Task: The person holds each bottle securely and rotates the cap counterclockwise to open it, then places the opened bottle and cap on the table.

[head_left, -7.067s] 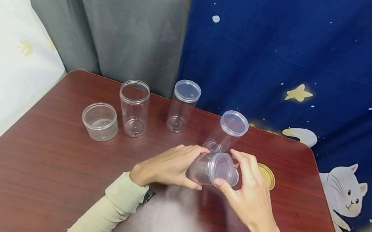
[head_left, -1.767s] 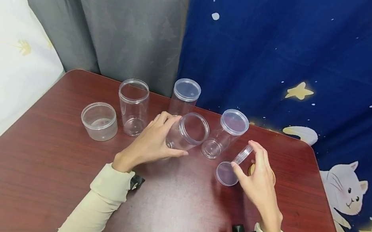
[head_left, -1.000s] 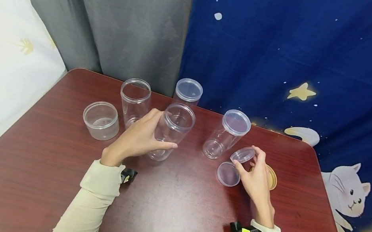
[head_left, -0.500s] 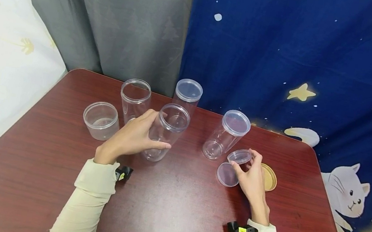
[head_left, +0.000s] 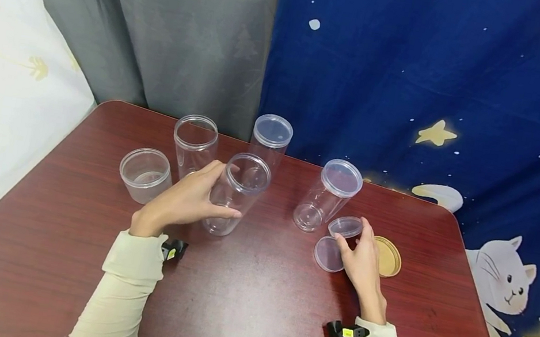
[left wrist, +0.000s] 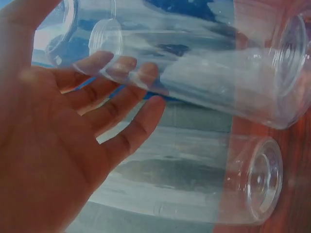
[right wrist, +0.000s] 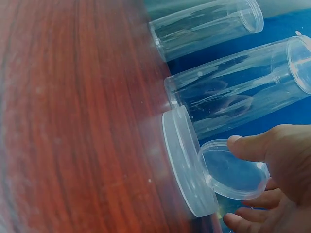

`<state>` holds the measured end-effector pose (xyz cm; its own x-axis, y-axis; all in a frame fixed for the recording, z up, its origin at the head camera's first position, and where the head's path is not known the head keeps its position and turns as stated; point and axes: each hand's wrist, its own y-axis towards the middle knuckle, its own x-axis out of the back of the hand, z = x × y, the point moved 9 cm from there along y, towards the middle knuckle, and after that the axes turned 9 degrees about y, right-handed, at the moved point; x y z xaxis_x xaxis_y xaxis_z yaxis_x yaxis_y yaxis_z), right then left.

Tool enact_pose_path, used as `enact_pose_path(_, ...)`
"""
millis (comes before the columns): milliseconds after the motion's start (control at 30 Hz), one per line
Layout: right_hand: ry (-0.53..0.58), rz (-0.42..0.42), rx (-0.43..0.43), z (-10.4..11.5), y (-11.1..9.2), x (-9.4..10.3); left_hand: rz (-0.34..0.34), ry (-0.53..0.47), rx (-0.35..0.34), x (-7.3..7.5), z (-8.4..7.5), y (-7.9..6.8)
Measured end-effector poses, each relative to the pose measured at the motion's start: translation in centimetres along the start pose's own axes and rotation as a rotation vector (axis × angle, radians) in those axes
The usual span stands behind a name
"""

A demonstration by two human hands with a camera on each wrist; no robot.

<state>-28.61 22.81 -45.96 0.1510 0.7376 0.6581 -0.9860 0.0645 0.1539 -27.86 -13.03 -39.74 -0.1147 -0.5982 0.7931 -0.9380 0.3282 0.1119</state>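
My left hand (head_left: 181,199) grips a tall clear jar (head_left: 237,193) with no lid, thumb on the near side and fingers round its far side. The jar stands nearly upright at the table, mouth up. In the left wrist view the fingers (left wrist: 131,128) lie against its wall. My right hand (head_left: 361,261) pinches a clear round lid (head_left: 346,226) between thumb and fingers, tilted. Under and beside it, another clear lid (head_left: 329,254) lies flat on the table. Whether the two lids touch is hard to tell.
A short open tub (head_left: 145,176) and a tall lidless jar (head_left: 195,143) stand at the left. Two lidded jars (head_left: 272,134) (head_left: 341,179) stand at the back. A gold lid (head_left: 387,257) lies right of my right hand, on the brown table (head_left: 248,316).
The lid has come off the jar my left hand holds. That jar has moved left and turned upright. My right hand has brought the lid lower, tilting it flatter above the lying lid.
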Motion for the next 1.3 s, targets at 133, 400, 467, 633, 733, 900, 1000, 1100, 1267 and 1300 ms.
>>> enact_pose_path(133, -0.02, -0.001, -0.002, -0.1, -0.1, -0.1, 0.024, -0.004, -0.008, -0.2, 0.1, 0.0)
enact_pose_path(400, -0.041, 0.001, -0.02, -0.8, 0.0, -0.4, 0.038, -0.039, 0.0, -0.2, 0.4, -0.1)
enact_pose_path(467, -0.037, -0.005, -0.026, -0.9, 0.0, -0.3, 0.041, -0.048, 0.002, -0.2, 0.5, -0.1)
enact_pose_path(633, -0.026, -0.016, -0.042, -1.1, 0.0, -0.3, 0.047, -0.054, -0.003, -0.2, 0.6, -0.1)
enact_pose_path(733, -0.025, -0.026, -0.045, -1.2, -0.1, -0.4, 0.05, -0.06, -0.006, -0.3, 0.7, -0.1)
enact_pose_path(900, -0.022, -0.052, -0.044, -1.2, -0.1, -0.4, 0.064, -0.085, 0.012, -0.3, 1.0, -0.3)
enact_pose_path(1000, -0.019, -0.065, -0.045, -1.2, -0.1, -0.3, 0.075, -0.104, 0.021, -0.2, 1.3, -0.5)
enact_pose_path(1100, -0.014, -0.065, -0.047, -1.2, -0.1, -0.3, 0.08, -0.113, 0.022, 0.1, 1.5, -0.8)
enact_pose_path(1267, -0.01, -0.053, -0.049, -1.2, 0.0, -0.4, 0.071, -0.105, 0.017, 0.8, 1.5, -1.1)
enact_pose_path(1300, -0.012, -0.051, -0.049, -1.2, 0.0, -0.4, 0.066, -0.103, 0.016, 1.0, 1.5, -1.2)
